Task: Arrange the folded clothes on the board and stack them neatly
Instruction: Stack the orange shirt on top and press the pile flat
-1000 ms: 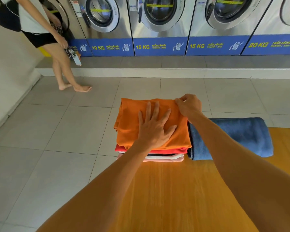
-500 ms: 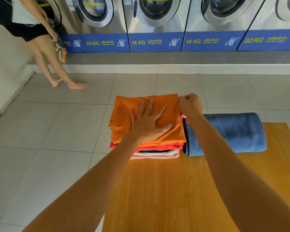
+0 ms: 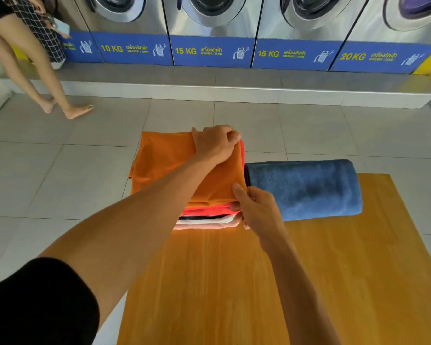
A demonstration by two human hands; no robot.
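Barefoot at far left, well beyond the left hand, a bystander [image 3: 23,70] stands by a row of washing machines [image 3: 209,28] labelled 10, 15 and 20 KG. Nearer, the left hand [image 3: 215,143] lies curled over the far right corner of a folded orange garment [image 3: 164,160], fingers bent around its edge in what looks like a grip, though the fingertips are hidden. That garment tops a stack of folded clothes [image 3: 204,215], red, dark, white and pink layers showing beneath it, which sits at the far left corner of a wooden board [image 3: 309,282] and overhangs the tiled floor [image 3: 60,170]. The right hand [image 3: 256,207] pinches the stack's near right corner, thumb on the orange cloth, fingers against the lower layers. Just right of that hand, touching the stack, lies a rolled blue towel [image 3: 306,189].
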